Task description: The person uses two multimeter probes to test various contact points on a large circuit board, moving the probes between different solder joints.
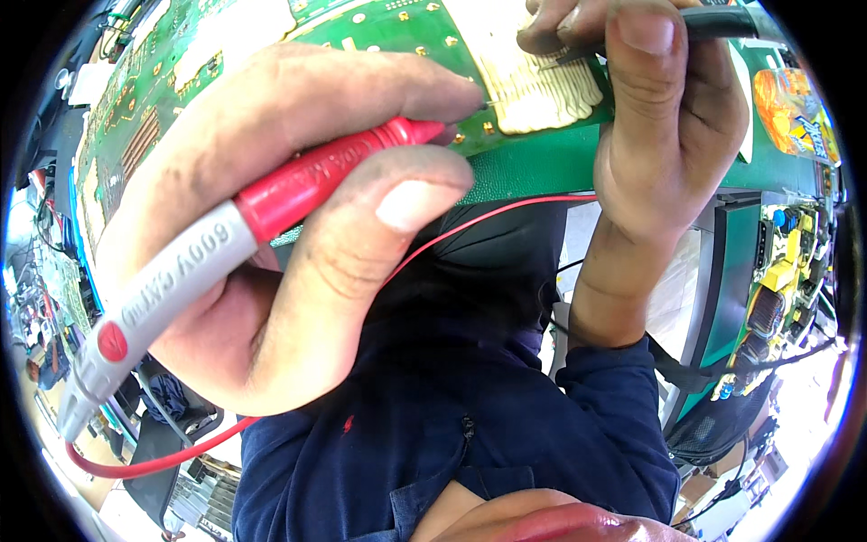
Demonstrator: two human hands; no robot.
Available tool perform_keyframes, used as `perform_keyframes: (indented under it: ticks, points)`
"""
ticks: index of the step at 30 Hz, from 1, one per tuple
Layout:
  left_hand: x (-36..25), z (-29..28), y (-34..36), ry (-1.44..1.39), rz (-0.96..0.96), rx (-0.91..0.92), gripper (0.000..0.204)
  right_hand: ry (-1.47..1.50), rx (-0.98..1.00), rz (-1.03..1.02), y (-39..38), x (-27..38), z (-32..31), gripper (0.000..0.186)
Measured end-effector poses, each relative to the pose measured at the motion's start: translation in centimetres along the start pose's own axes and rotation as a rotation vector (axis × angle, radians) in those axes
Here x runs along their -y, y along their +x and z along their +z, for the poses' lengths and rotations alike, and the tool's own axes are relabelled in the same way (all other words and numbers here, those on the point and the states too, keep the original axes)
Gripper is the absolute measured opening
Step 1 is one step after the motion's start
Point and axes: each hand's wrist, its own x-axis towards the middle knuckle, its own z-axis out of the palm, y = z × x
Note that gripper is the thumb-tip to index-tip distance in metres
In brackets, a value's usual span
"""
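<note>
My left hand (pixel 307 298) is closed round a red and grey test probe (pixel 298 185), thumb below and forefinger above. Its thin metal tip reaches toward a cream-coloured ribbed patch (pixel 546 104) on a large green circuit board (pixel 411 36); I cannot tell whether it touches. On the right, my right hand (pixel 655 117) pinches a black test probe (pixel 718 23). That probe points left, its tip low over the upper part of the same patch and partly hidden by fingers. A red lead (pixel 172 465) runs from the red probe's back end.
The board lies on a green surface (pixel 542 163). An orange and yellow packet (pixel 795 113) sits at the right edge. Below it is another board with yellow and dark components (pixel 768 307). The red lead also crosses in front of my lap. Cluttered equipment fills the far left.
</note>
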Motion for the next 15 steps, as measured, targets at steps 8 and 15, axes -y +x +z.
perform_keyframes:
  ticks: [8,15]
  points:
    - [-0.3,0.3,0.5,0.058,-0.034,0.041,0.038,-0.136,0.0,-0.02,-0.8,-1.0,-1.2,0.04]
    - [-0.9,0.3,0.2,0.092,-0.135,-0.003,0.043,-0.258,0.028,-0.102,-1.2,-1.4,-2.6,0.042]
